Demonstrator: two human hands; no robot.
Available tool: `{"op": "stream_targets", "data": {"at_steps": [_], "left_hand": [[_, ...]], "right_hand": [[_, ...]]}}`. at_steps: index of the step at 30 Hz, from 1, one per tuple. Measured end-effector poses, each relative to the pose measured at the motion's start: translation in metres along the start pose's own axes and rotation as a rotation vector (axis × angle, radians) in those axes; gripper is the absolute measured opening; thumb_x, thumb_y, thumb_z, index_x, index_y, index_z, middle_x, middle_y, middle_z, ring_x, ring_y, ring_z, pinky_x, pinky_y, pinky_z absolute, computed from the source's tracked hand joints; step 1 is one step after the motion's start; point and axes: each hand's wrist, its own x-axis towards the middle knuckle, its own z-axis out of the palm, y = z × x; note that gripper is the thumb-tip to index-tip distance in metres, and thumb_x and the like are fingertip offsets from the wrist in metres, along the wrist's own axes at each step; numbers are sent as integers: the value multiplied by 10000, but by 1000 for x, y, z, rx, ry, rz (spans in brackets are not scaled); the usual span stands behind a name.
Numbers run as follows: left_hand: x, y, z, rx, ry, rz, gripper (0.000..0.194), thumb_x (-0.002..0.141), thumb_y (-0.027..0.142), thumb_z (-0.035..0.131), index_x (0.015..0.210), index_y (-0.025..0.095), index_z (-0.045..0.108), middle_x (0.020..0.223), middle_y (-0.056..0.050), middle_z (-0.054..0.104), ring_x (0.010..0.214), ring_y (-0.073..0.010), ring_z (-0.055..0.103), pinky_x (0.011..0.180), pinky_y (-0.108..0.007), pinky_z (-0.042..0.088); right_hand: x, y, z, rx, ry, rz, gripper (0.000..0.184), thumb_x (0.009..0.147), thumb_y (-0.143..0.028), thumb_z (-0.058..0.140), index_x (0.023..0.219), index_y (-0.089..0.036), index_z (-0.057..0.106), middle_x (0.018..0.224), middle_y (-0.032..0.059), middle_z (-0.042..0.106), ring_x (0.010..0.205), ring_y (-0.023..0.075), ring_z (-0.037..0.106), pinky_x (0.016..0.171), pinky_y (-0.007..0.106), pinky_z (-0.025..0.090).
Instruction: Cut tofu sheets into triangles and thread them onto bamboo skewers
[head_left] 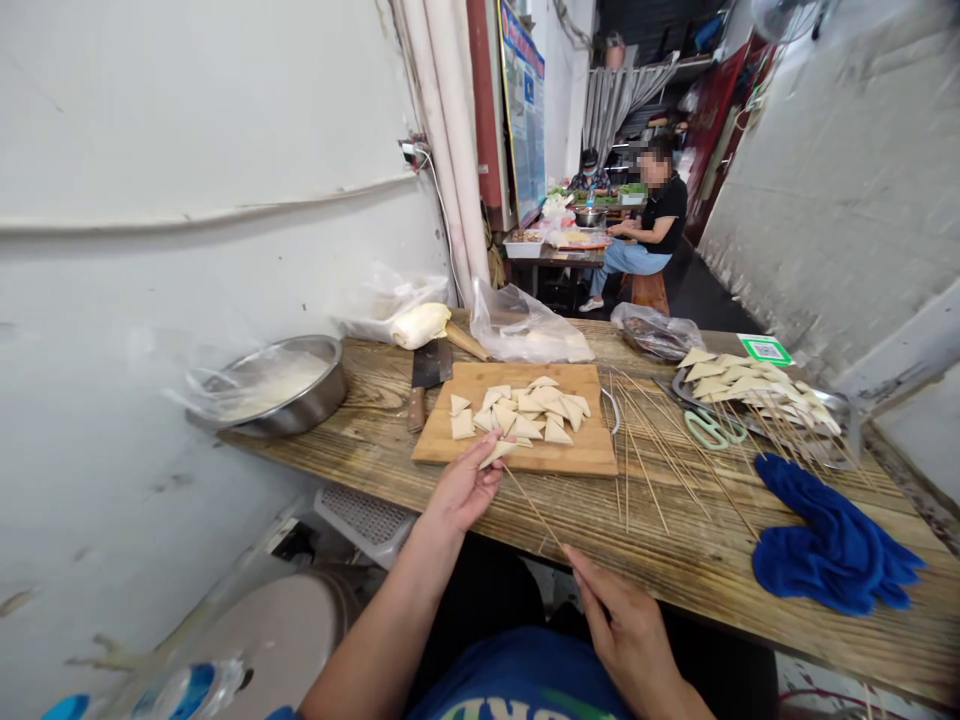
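My left hand (463, 488) pinches a pale triangular tofu piece (498, 452) at the near edge of the wooden cutting board (480, 445). A thin bamboo skewer (534, 510) runs from that piece down to my right hand (624, 620), whose fingers close on its lower end. A heap of triangular tofu pieces (525, 408) lies on the board. Loose skewers (660, 450) are spread over the wooden table (675, 550) to the right of the board.
A cleaver (427, 375) lies left of the board, beside a film-covered metal basin (274, 385). A metal tray of skewered tofu (757, 390), green-handled scissors (712, 430) and a blue cloth (829, 545) lie right. Plastic bags (525, 325) sit behind. Two people sit at a far table.
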Motion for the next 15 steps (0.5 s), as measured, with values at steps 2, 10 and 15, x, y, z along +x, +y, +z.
{"op": "stream_targets", "data": {"at_steps": [2,10,15], "left_hand": [[0,-1,1,-3,-2,-17,210,751,81,584,960,75,610,967,-97,615,539,-27,493,392,-122,369],[-1,-4,4,-7,4,-7,108,786,76,535,867,65,605,937,-128,641,597,-67,551,481,-154,438],[-7,-3,8,-7,-26,-55,144,820,113,503,914,56,595,1043,-182,623,900,-204,617,788,-323,511]], "right_hand": [[1,-1,0,-6,-11,11,380,878,-132,413,1234,-220,516,1016,42,677,882,137,651,801,229,521],[2,1,-1,-18,-16,31,357,892,-182,396,1222,-219,528,966,43,693,837,140,663,741,216,536],[0,4,2,-19,-7,17,356,882,-158,409,1211,-204,537,995,47,684,872,139,655,787,223,522]]}}
